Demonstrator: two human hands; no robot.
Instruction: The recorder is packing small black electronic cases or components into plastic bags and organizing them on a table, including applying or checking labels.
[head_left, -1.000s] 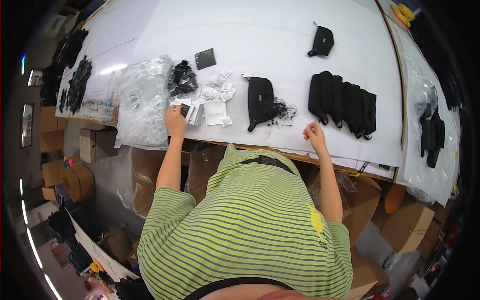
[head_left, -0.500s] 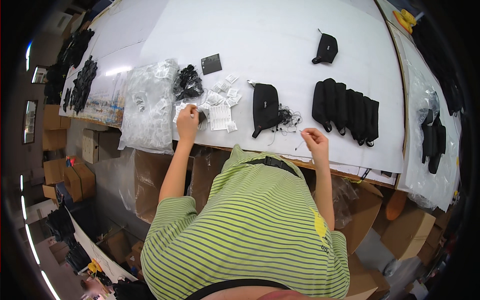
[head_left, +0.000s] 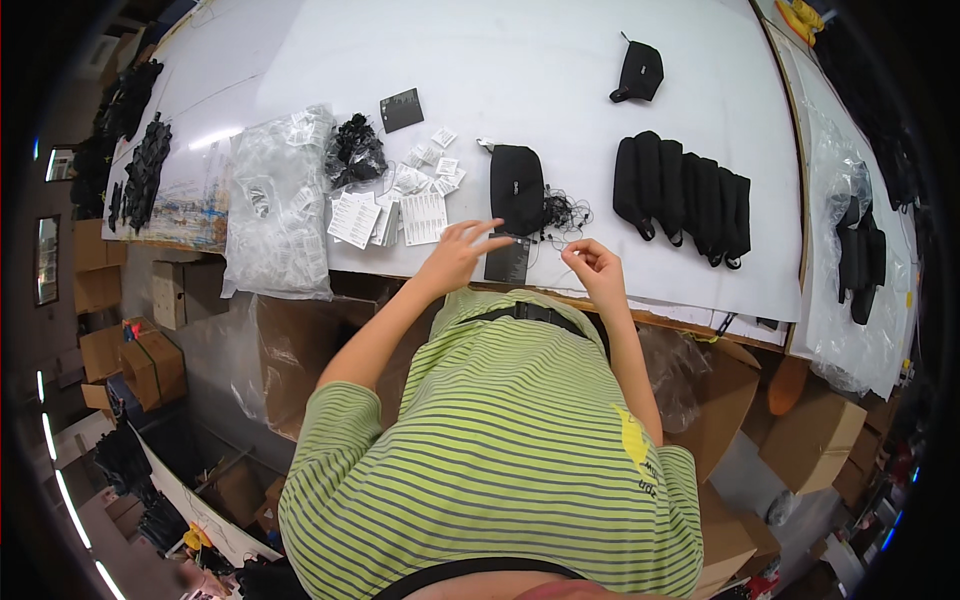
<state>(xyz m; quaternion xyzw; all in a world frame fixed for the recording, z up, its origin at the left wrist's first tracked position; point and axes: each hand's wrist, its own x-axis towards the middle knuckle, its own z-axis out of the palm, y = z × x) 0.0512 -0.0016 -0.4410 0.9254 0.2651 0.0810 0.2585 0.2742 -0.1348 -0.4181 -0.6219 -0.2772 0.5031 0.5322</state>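
My left hand (head_left: 458,255) reaches right over the white table's (head_left: 560,80) front edge, its fingers spread and touching a black card tag (head_left: 506,264). My right hand (head_left: 592,266) is curled just to the right of it, fingertips pinched on a thin black string. Just beyond both hands lies a black pouch (head_left: 517,185), with a tangle of black strings (head_left: 566,212) beside it. White paper labels (head_left: 398,212) are scattered to the left of my left hand.
A row of black pouches (head_left: 682,198) lies to the right and a single one (head_left: 638,70) farther back. Clear plastic bags (head_left: 276,210), a black string bundle (head_left: 352,150) and a black card (head_left: 402,108) lie left. Cardboard boxes (head_left: 150,360) stand under the table.
My left hand has left the white labels and moved right to the black tag by the pouch. My right hand has come left and closer to it.
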